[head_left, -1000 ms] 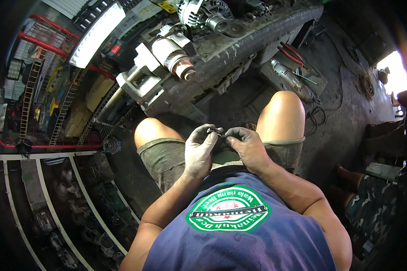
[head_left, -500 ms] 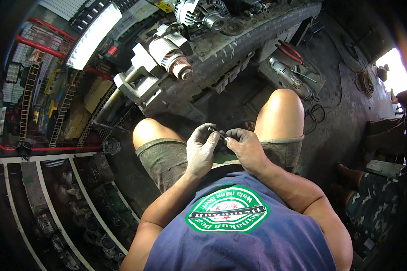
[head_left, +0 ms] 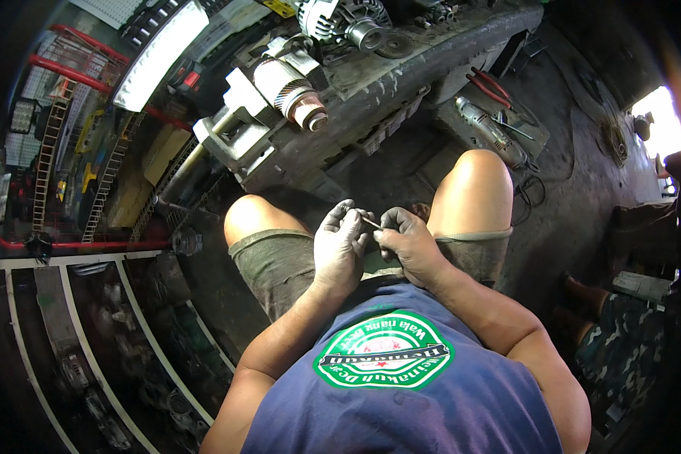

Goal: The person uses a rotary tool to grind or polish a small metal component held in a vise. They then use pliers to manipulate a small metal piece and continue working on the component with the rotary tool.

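Between my knees, my left hand (head_left: 340,242) and my right hand (head_left: 407,244) face each other with blackened fingertips. A thin, short metal rod (head_left: 371,223) spans the small gap between them. My left thumb and fingers pinch one end of it, and my right thumb and forefinger pinch the other. Its exact kind is too small to make out. Beyond my left knee, a copper-ended armature (head_left: 285,85) rests in a vise (head_left: 244,129) on the workbench.
An alternator (head_left: 344,21) sits on the workbench (head_left: 390,79). At right, a grinder-like power tool (head_left: 488,130) lies on a low stand near red-handled pliers (head_left: 490,89). A bright lamp (head_left: 161,57) and a rack of parts (head_left: 98,340) are at left. Another person's camouflage-clad leg (head_left: 620,356) shows at right.
My hands have drawn slightly apart, so the thin rod between them now shows more plainly. My left fingers are raised a little. The view has shifted slightly.
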{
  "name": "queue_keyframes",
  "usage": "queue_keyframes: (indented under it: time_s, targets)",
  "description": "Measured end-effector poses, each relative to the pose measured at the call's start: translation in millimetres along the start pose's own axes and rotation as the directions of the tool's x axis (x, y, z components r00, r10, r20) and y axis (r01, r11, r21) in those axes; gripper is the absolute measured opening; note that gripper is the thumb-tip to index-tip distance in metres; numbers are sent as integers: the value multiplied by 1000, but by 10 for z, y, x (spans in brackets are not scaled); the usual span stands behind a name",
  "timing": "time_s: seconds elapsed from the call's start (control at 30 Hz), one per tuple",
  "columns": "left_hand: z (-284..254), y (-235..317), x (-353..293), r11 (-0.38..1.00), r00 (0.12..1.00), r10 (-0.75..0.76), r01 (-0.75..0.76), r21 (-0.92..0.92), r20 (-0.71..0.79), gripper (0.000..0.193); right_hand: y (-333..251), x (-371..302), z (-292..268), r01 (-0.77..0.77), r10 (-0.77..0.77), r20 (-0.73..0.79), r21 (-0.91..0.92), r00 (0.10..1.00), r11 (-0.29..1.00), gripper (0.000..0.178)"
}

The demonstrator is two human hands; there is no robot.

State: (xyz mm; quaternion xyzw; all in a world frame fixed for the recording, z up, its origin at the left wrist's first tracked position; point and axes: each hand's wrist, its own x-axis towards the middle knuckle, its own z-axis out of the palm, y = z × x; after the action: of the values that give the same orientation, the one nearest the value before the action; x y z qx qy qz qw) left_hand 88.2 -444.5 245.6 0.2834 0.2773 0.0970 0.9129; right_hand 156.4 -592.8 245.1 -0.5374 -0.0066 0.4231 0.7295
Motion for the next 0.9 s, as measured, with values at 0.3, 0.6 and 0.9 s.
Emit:
queue_keyframes:
  time_s: [0.3, 0.6, 0.9]
  targets:
    - [4, 23, -59, 980, 988, 151, -153, 127, 25, 29, -189, -138, 48, -188, 177, 112, 97, 978, 977, 11]
    - [-33, -19, -116, 948, 981, 151, -179, 263, 122, 35, -109, -107, 60, 260, -297, 1, -486, 955, 834, 25]
    - [-96, 86, -184, 735, 935, 208, -344, 584, 288, 14, -324, -281, 17, 435, -443, 163, -644, 882, 630, 14]
